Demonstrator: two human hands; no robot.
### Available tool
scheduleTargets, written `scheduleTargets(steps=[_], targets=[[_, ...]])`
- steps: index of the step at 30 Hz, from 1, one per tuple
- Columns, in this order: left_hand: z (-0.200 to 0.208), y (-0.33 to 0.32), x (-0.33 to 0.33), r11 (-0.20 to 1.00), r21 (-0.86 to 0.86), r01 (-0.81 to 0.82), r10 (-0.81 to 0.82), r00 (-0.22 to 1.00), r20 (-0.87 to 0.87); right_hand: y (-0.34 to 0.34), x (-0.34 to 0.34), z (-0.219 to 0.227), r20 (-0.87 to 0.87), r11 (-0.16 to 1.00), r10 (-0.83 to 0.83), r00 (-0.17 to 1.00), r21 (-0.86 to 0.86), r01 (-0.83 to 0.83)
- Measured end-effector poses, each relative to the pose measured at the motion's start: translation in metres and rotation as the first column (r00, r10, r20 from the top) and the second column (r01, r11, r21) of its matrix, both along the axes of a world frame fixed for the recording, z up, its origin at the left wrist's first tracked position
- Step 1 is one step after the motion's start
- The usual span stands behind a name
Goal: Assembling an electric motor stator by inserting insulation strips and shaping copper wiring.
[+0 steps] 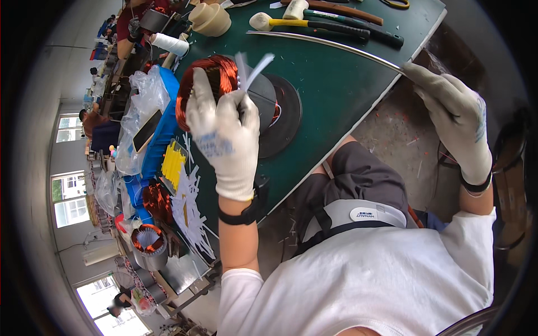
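Observation:
A motor stator with copper windings (228,70) and a grey core (259,92) lies on its side on a black round plate (291,109). My left hand (224,131), in a white knit glove, is at the wound end, fingers bent and slightly blurred. At its fingertips a folded white strip (258,71) sticks up, apparently pinched between them; the exact grip is partly hidden. My right hand (457,115), gloved too, is off the table's right edge. Its fingers close on the near end of a long thin metallic rod (336,45), which reaches across the table.
Mallets with pale heads (314,23) lie at the far side of the green table (330,106). A cream plastic cylinder (210,20) and a white thread cone (170,45) stand far left. Left are a blue bin (158,151), yellow strips (174,164), white strips (190,213) and another stator (150,252).

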State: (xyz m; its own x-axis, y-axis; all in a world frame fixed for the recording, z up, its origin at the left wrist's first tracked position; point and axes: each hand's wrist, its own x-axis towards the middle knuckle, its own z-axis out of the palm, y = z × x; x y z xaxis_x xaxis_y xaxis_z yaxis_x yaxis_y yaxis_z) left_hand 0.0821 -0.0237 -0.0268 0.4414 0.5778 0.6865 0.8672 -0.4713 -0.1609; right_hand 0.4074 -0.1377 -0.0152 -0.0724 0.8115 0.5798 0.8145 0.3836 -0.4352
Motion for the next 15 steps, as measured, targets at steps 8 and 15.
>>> scheduleTargets(steps=[8, 15], targets=[[0.004, 0.0, -0.009, 0.917, -0.351, 0.187, -0.04, 0.922, 0.385, 0.039, -0.007, 0.006, 0.355, 0.994, 0.109, 0.929, -0.025, -0.107], [-0.003, 0.007, -0.009, 0.96, -0.169, 0.223, -0.158, 0.931, 0.33, 0.045, -0.004, 0.048, 0.42, 0.985, 0.174, 0.891, -0.077, -0.157]])
